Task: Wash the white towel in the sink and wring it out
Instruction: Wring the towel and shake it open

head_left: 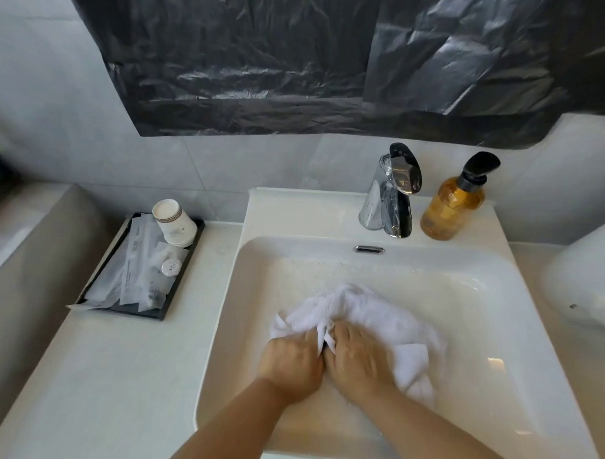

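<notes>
**Both hands bunched into the towel in the sink**

The towel (359, 320) lies crumpled in the lower middle of the frame, inside the sink (497, 304), towards its near half. It is a bunched white heap, with folds rising behind the hands and a thicker wad trailing to the lower right.

The left hand (291, 361) and right hand (356, 360) sit side by side, knuckles touching or nearly so, backs up. The fingers of each curl down into the cloth and gather a fold of it between the two hands, so both are clamped on the towel. The forearms come in bare from the bottom edge of the frame.

The basin is white and rectangular, and droplets speckle its far wall under the overflow slot (369, 249). Above that, on the sink's back ledge, stands a chrome tap (391, 194); whether water runs from it cannot be told. Just right of the tap is an amber pump bottle (451, 207) with a black head.

On the worktop (117, 377) at the left of the frame lies a black tray (175, 286) holding wrapped sachets and stacked paper cups (174, 223) at its far end. Black plastic sheeting (266, 56) covers the wall across the top of the frame.
</notes>
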Motion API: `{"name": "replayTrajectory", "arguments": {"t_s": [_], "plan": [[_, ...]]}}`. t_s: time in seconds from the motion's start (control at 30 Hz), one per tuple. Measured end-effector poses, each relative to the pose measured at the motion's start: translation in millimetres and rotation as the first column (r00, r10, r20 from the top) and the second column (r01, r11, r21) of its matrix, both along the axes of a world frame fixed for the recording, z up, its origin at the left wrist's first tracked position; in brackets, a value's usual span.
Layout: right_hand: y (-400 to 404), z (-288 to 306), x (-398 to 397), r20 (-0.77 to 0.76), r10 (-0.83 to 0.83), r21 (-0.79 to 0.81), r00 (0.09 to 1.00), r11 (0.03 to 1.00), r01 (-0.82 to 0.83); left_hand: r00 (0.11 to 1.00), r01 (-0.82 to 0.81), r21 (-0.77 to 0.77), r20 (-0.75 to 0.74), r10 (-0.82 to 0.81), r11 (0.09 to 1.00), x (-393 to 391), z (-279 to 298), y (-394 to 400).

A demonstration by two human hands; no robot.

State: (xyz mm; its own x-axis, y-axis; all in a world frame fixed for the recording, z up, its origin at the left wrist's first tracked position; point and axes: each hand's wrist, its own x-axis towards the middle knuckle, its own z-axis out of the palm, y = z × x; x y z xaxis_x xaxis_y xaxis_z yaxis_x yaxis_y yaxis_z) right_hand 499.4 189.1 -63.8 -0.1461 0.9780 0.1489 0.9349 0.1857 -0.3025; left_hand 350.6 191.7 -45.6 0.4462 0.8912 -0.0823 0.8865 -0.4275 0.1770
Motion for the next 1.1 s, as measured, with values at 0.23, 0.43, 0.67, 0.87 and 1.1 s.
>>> {"name": "replayTrajectory", "arguments": {"t_s": [0.23,0.43,0.67,0.87,1.1], "plan": [[-3.6,51.0,19.3,-0.243,0.038,-0.368,0.969,0.921,-0.128,0.959,-0.071,-0.461,0.213,0.188,0.885,-15.0,46.3,6.6],[-29.0,62.0,14.9,-0.144,0.212,-0.612,0.966,0.748,-0.256,1.0,-0.014,-0.617,-0.024,-0.001,0.787,-29.0,40.2,-2.3],[-29.4,29.1,-1.6,0.093,0.063,-0.218,0.994,0.975,-0.041,0.997,-0.042,-0.473,0.033,0.065,0.88,-15.0,26.1,9.0],[-17.6,8.7,7.8,0.023,0.105,-0.101,0.994,0.99,-0.102,0.988,0.102,0.047,0.114,-0.107,0.994,-15.8,0.3,-6.5],[-3.8,21.5,5.1,0.003,0.067,-0.184,0.998,0.981,-0.066,0.996,-0.031,0.083,0.085,0.024,0.996,-1.2,7.8,1.5]]}}
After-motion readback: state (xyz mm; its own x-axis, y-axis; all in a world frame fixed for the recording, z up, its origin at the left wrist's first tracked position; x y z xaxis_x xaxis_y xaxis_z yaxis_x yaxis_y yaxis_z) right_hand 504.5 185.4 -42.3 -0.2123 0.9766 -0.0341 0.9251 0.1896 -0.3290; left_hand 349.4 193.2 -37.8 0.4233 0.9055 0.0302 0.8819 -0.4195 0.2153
